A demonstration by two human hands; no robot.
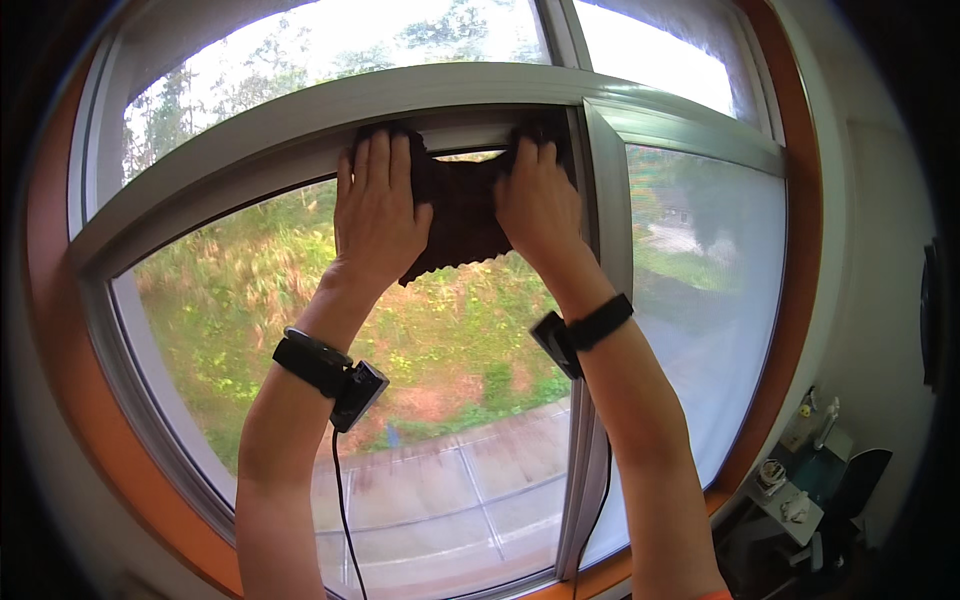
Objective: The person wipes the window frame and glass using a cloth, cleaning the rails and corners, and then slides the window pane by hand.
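Both arms reach up to the top rail of a sliding window's metal frame (480, 94). A dark brown cloth (461, 214) with a scalloped edge spans the gap between my hands and hangs over the upper part of the glass. My left hand (379, 202) lies nearly flat with its fingers pointing up, pressing the cloth's left part against the rail. My right hand (538, 199) has its fingers bent over the cloth's right part, near the upright frame. The fingertips of both hands are partly hidden in the dark cloth. A black strap with a small cabled device is on each wrist.
An orange-brown surround (56, 225) borders the window. On the right is a screened pane (697, 315) beside the upright rail. A desk (787, 510) with small items and a dark chair (862, 480) stand at the lower right. Thin black cables hang from both wrists.
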